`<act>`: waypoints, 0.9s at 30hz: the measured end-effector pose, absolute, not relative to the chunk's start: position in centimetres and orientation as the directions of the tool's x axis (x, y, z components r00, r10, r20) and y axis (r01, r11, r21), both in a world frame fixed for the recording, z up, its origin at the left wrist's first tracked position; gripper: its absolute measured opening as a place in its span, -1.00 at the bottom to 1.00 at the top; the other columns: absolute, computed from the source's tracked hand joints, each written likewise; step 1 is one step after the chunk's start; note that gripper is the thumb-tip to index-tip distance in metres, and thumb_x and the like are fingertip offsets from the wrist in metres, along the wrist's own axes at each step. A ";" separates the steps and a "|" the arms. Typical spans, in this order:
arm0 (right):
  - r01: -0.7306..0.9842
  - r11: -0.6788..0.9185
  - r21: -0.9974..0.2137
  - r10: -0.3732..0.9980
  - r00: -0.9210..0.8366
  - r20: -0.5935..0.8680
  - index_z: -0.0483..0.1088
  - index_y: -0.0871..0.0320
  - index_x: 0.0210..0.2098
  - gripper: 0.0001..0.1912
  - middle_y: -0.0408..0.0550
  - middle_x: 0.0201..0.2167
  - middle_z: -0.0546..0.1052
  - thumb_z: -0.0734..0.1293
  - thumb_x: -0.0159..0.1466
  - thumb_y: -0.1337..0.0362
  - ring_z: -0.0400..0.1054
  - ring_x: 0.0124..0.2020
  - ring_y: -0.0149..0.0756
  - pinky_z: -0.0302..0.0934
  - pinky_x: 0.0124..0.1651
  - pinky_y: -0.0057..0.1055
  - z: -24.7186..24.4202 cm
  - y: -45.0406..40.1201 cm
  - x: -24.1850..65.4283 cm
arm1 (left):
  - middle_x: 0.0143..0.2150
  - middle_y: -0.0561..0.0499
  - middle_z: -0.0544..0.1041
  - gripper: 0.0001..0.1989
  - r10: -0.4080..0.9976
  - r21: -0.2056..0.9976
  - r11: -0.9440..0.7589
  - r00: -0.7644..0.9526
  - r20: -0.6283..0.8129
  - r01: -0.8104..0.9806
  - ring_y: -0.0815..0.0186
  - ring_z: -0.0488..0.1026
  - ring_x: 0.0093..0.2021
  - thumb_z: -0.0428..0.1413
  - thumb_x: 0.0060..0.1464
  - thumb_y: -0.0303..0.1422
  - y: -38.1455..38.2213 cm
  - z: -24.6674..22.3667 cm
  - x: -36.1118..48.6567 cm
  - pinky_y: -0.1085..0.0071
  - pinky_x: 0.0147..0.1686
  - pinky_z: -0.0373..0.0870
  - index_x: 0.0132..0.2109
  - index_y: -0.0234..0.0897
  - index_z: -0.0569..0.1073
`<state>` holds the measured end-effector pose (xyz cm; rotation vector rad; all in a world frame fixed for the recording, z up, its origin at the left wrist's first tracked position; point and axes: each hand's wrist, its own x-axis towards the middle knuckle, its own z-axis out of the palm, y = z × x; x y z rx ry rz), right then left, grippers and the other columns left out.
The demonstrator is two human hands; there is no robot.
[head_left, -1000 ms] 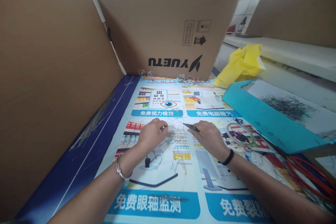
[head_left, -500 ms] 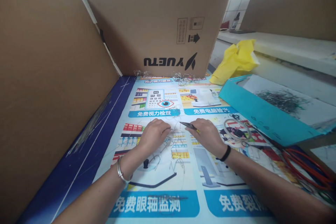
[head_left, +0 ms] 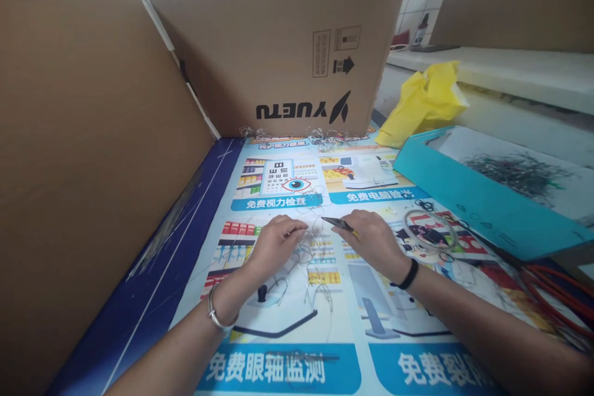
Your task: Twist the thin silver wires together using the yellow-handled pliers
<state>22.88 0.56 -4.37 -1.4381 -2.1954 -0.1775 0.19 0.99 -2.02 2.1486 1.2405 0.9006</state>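
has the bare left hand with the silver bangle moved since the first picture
Yes, slightly to the right: the bare left hand now reaches farther right against the printed eye with the blue iris than at first.

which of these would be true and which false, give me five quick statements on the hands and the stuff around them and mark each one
1. The right hand holds a pair of pliers. True.
2. The left hand lies flat with its fingers spread. False: its thumb and fingertips are drawn together; whether they pinch a wire is too fine to tell.
3. The metal bangle is on the right wrist. False: the bangle is on the left wrist; the right wears a black band.
4. The YUETU lettering on the cardboard is upside down. True.
5. The turquoise box contains a pile of thin, dark pieces. True.
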 end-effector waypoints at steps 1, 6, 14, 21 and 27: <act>0.886 0.434 -0.164 0.820 -0.313 0.479 0.36 0.17 -0.46 -0.71 -0.08 -0.52 0.41 0.20 0.26 0.11 0.26 -0.39 -0.31 -0.01 -0.33 -0.40 -4.3 0.6 22.9 | -0.35 0.01 0.50 -0.84 0.882 0.694 -0.463 0.369 0.295 0.552 0.32 0.40 -0.25 0.02 0.09 -0.43 0.9 -2.0 0.3 0.41 -0.20 0.31 -0.27 -0.22 0.50; 0.887 0.428 -0.170 0.831 -0.313 0.460 0.35 0.16 -0.46 -0.72 -0.10 -0.51 0.41 0.21 0.25 0.11 0.26 -0.40 -0.33 -0.01 -0.32 -0.41 -4.3 0.6 22.9 | -0.37 0.03 0.46 -0.87 0.880 0.687 -0.464 0.379 0.285 0.559 0.34 0.37 -0.29 0.01 0.08 -0.47 0.8 -1.7 0.5 0.42 -0.25 0.28 -0.34 -0.25 0.45; 0.893 0.426 -0.146 0.825 -0.318 0.467 0.36 0.16 -0.47 -0.67 -0.09 -0.52 0.40 0.19 0.25 0.07 0.23 -0.41 -0.33 -0.02 -0.32 -0.40 -4.3 0.6 22.8 | -0.40 0.05 0.39 -0.88 0.863 0.651 -0.490 0.424 0.273 0.580 0.35 0.33 -0.32 -0.02 0.09 -0.48 0.6 -1.5 0.7 0.43 -0.28 0.25 -0.35 -0.26 0.39; 0.890 0.429 -0.152 0.822 -0.315 0.475 0.37 0.16 -0.46 -0.68 -0.10 -0.52 0.39 0.19 0.25 0.07 0.23 -0.42 -0.34 -0.03 -0.34 -0.41 -4.4 0.6 22.8 | -0.36 0.04 0.38 -0.89 0.844 0.616 -0.533 0.419 0.335 0.580 0.33 0.32 -0.25 0.01 0.06 -0.49 1.1 -1.8 0.1 0.41 -0.22 0.24 -0.35 -0.25 0.41; 0.892 0.425 -0.152 0.820 -0.309 0.482 0.35 0.16 -0.47 -0.69 -0.10 -0.53 0.39 0.19 0.25 0.09 0.24 -0.42 -0.33 -0.03 -0.35 -0.41 -4.3 0.7 22.9 | -0.39 0.05 0.38 -0.89 0.890 0.707 -0.436 0.385 0.245 0.557 0.37 0.32 -0.35 0.00 0.03 -0.48 0.9 -1.0 0.1 0.47 -0.33 0.25 -0.39 -0.26 0.41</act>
